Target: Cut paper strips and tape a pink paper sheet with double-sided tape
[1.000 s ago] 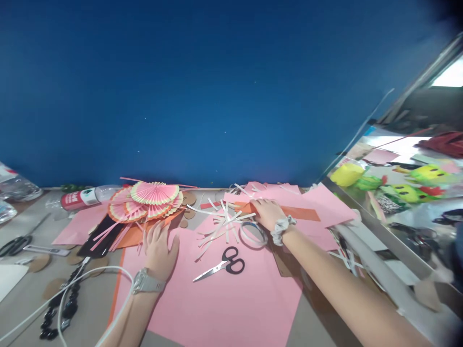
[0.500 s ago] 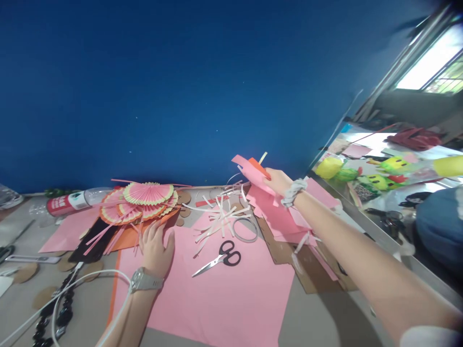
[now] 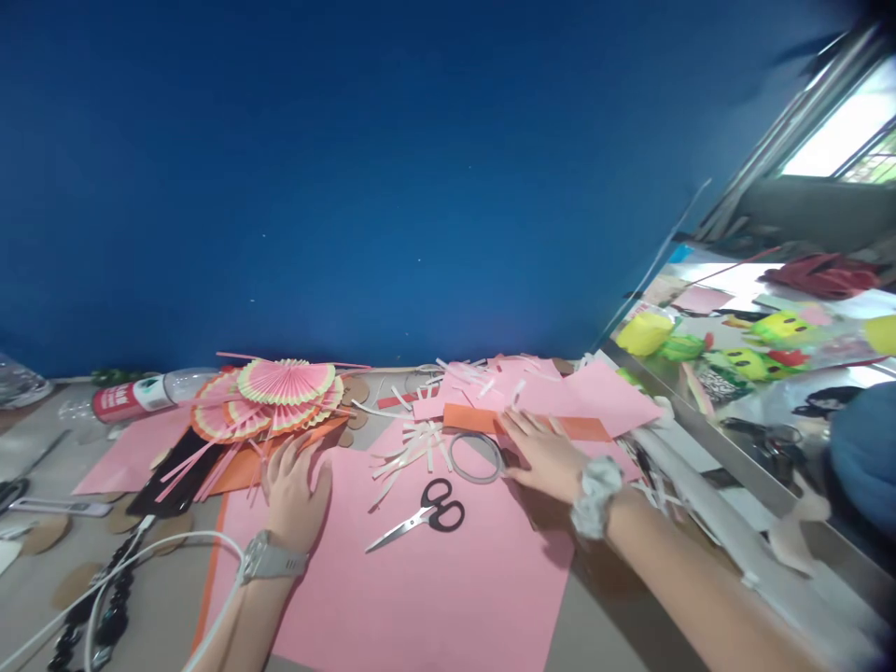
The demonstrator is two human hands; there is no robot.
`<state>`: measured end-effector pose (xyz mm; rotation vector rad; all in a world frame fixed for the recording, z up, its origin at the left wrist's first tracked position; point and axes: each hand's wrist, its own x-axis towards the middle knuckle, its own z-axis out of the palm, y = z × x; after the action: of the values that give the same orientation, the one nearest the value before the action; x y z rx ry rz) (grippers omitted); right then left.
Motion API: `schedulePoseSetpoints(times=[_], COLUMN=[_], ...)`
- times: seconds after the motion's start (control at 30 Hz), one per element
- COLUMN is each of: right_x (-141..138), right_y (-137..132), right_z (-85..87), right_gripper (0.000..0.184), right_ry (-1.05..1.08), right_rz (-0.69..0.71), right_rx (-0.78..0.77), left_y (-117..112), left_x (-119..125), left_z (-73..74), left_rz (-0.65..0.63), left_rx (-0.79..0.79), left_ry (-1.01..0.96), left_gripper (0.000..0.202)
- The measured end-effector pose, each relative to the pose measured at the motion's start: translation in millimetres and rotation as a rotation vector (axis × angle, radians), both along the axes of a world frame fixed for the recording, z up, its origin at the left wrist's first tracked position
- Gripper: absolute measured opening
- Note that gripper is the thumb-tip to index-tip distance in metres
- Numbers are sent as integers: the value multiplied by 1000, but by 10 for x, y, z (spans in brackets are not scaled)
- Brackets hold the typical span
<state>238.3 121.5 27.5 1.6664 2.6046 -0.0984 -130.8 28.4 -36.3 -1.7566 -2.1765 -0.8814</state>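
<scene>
My left hand [image 3: 298, 485] lies flat with fingers spread, its tips at the orange paper [image 3: 238, 476] below the pleated pink-and-yellow paper fans [image 3: 287, 385]. On the right, my right hand [image 3: 546, 453] is stretched out, fingertips touching an orange paper strip [image 3: 469, 417] that lies over pink paper pieces [image 3: 609, 397]. A grey tape ring [image 3: 476, 457] sits just left of that hand. Black-handled scissors [image 3: 427, 518] rest on the large pink sheet [image 3: 420, 597] between my hands. White paper strips [image 3: 413, 453] lie in a loose bunch above the scissors.
A blue wall [image 3: 420, 187] rises behind the table. At the left are a bottle with a red label [image 3: 126, 399], a black phone [image 3: 172, 481], a white cable [image 3: 203, 537] and a utility knife [image 3: 60, 507]. Beyond a ledge at the right lie green-and-yellow toys [image 3: 777, 327].
My right hand has come down and let go of the pink and orange papers, which now lie spread at the back right, partly over the white strips. My left hand has barely moved.
</scene>
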Motion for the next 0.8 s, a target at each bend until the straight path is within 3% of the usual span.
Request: schedulePoseSetpoints(times=[0.07, 0.2, 0.43, 0.8], right_x=[81, 110, -52, -288], right_y=[-157, -239, -12, 484], right_z=[-169, -323, -269, -128], right_gripper=[75, 73, 64, 33], right_ry=[-22, -18, 9, 51], right_rz=[-72, -220, -316, -319], right_rx=[30, 114, 185, 101], left_y=[-5, -3, -10, -2], left_x=[-5, -14, -10, -23], left_z=[0, -10, 7, 25], left_rz=[-1, 6, 25, 14], left_rx=[-4, -1, 2, 13], left_ry=[9, 22, 42, 39], left_gripper=[33, 31, 27, 25])
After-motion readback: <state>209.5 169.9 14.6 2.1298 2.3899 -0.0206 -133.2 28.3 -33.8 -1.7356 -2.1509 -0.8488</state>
